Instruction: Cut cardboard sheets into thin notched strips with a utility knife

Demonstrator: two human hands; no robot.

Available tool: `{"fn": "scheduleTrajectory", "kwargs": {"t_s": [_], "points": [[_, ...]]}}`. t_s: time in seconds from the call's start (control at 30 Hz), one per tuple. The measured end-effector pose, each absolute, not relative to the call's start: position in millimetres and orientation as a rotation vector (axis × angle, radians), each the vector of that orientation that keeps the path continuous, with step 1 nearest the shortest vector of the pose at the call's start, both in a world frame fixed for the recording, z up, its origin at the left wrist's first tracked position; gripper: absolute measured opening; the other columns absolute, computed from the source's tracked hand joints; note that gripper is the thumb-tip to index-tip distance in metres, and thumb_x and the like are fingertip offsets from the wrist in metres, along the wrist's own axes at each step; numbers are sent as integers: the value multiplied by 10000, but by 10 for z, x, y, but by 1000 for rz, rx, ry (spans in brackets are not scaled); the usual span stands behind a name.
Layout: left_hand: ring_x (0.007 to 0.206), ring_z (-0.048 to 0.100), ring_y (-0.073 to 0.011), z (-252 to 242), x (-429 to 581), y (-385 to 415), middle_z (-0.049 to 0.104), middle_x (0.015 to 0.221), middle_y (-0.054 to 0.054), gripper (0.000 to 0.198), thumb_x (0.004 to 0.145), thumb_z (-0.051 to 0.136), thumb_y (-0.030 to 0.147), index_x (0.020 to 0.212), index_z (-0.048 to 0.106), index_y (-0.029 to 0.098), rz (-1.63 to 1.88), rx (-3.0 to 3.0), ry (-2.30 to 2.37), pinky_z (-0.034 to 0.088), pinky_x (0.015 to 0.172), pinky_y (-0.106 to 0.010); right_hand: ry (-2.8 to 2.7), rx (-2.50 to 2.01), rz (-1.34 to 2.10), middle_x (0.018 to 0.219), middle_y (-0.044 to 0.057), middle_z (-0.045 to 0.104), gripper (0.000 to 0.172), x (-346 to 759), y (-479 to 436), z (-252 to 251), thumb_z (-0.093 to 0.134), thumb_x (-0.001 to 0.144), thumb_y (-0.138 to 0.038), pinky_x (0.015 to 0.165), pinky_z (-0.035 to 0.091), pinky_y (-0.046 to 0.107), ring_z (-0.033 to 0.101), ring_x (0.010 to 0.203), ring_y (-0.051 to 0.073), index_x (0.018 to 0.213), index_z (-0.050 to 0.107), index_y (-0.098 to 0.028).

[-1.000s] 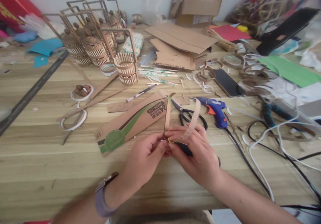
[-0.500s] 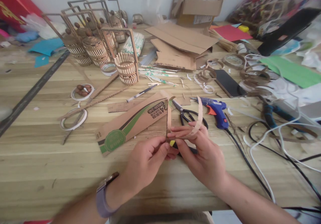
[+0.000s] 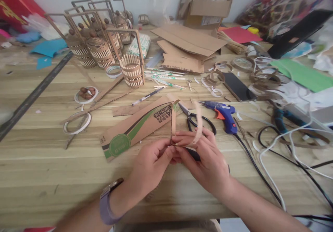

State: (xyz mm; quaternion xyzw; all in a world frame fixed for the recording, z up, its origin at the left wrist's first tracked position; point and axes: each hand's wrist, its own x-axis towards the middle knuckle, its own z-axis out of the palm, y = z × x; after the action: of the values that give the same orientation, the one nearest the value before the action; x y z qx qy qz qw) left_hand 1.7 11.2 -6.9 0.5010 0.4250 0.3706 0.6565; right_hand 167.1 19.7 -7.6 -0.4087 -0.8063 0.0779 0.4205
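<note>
My left hand (image 3: pixel 153 164), with a watch on its wrist, is closed, pinching the lower end of a narrow cardboard strip (image 3: pixel 173 122) that stands up from the fingertips. Against it, my right hand (image 3: pixel 210 166) is closed on a thin pale paper strip (image 3: pixel 199 121), whose free end curls upward above the knuckles. The fingertips of both hands meet, and the exact join between the strips is hidden. Behind them lies a printed cardboard piece (image 3: pixel 140 129). Black-handled scissors (image 3: pixel 191 117) lie partly beneath my right hand. A blue glue gun (image 3: pixel 225 114) rests to its right.
Several small stick baskets with tall handles (image 3: pixel 131 69) stand at the back left. Cardboard sheets (image 3: pixel 187 39) and a carton (image 3: pixel 208 8) are behind. A pen (image 3: pixel 148 96), a phone (image 3: pixel 239 86) and tape rolls (image 3: pixel 77 122) lie around. Cables (image 3: pixel 267 155) trail at right.
My right hand and the curled strip have shifted slightly left, closer to my left hand. The yellow patch near the scissors is now covered. My left hand has barely moved.
</note>
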Motion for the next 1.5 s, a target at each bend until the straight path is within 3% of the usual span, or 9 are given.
{"fn": "scheduleTrajectory", "kwargs": {"t_s": [0.3, 0.5, 0.73, 1.1, 1.3, 1.5], "points": [[785, 710, -174, -76, 9, 72, 760, 864, -52, 281, 975, 520, 387, 999, 696, 169, 810, 1217, 997, 567, 734, -250, -2007, -1075, 240, 884, -10, 767, 136, 1710, 211, -23, 551, 915, -128, 927, 462, 415, 730, 909, 192, 956, 579, -255], [855, 704, -177, -94, 30, 96, 755, 966, -56, 272, 948, 567, 385, 1053, 699, 171, 849, 1096, 945, 567, 783, -267, -2001, -1004, 241, 897, -2, 766, 147, 1695, 202, -28, 560, 908, -108, 936, 448, 393, 731, 896, 174, 970, 563, -242], [766, 676, -159, -74, 13, 102, 747, 907, -47, 291, 951, 551, 393, 1013, 715, 161, 864, 1152, 986, 560, 716, -247, -2040, -1027, 193, 976, 24, 769, 117, 1685, 204, -81, 583, 928, -162, 933, 422, 411, 723, 947, 192, 1017, 563, -237], [754, 715, -175, -74, 17, 80, 754, 813, -46, 268, 971, 515, 360, 983, 696, 163, 798, 1216, 1001, 571, 708, -246, -2000, -1084, 255, 883, -16, 769, 160, 1728, 211, -13, 535, 916, -119, 926, 455, 387, 728, 882, 169, 960, 601, -258], [824, 710, -180, -114, 24, 58, 755, 929, -58, 282, 936, 586, 403, 1050, 693, 168, 846, 1104, 970, 569, 757, -262, -1986, -1028, 265, 887, -18, 773, 158, 1714, 199, -5, 558, 898, -113, 931, 453, 390, 732, 872, 168, 957, 593, -256], [781, 689, -162, -101, 17, 97, 747, 888, -51, 305, 947, 559, 429, 977, 708, 166, 875, 1129, 979, 553, 713, -234, -2022, -1009, 198, 974, 22, 774, 124, 1683, 195, -52, 605, 907, -156, 941, 424, 411, 725, 926, 182, 998, 574, -235]]}}
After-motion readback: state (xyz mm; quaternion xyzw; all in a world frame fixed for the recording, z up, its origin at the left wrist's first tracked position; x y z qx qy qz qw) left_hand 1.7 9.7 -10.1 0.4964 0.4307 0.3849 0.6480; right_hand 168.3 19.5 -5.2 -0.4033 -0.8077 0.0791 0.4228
